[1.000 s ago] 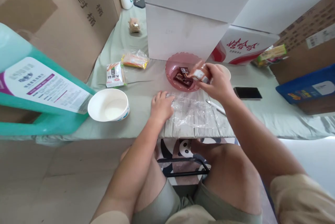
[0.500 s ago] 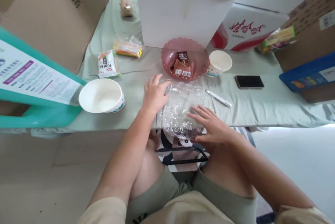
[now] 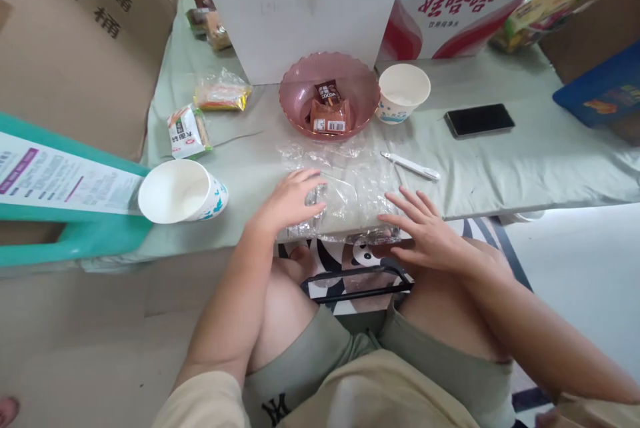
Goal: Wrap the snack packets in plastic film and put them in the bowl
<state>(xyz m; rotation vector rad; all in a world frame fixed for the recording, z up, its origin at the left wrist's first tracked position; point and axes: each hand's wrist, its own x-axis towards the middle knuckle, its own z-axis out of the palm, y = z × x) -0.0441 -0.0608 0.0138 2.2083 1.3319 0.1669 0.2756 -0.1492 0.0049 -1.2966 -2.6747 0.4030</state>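
A clear, crinkled plastic bag (image 3: 345, 198) lies on the cloth-covered table in front of me, its near edge hanging at the table's rim. My left hand (image 3: 293, 200) rests on its left side, fingers apart. Over the bag's right edge my right hand (image 3: 420, 225) is spread, fingers stretched out. Behind the bag stands a pink scalloped bowl (image 3: 295, 105) with brown snack packets (image 3: 331, 116) inside. A white utility knife (image 3: 411, 166) lies just beyond my right hand.
One paper bowl (image 3: 173, 191) stands at the left front, and a paper cup (image 3: 404, 91) beside the pink bowl. Wrapped snacks (image 3: 187, 131) lie at left, a phone (image 3: 479, 120) at right. White cartons (image 3: 310, 8) back the table; a teal plastic stand (image 3: 100, 231) borders the left.
My view has shifted. My left hand has moved nearer along the bag, and both hands lie spread beside it. The bag looks flatter and wider.
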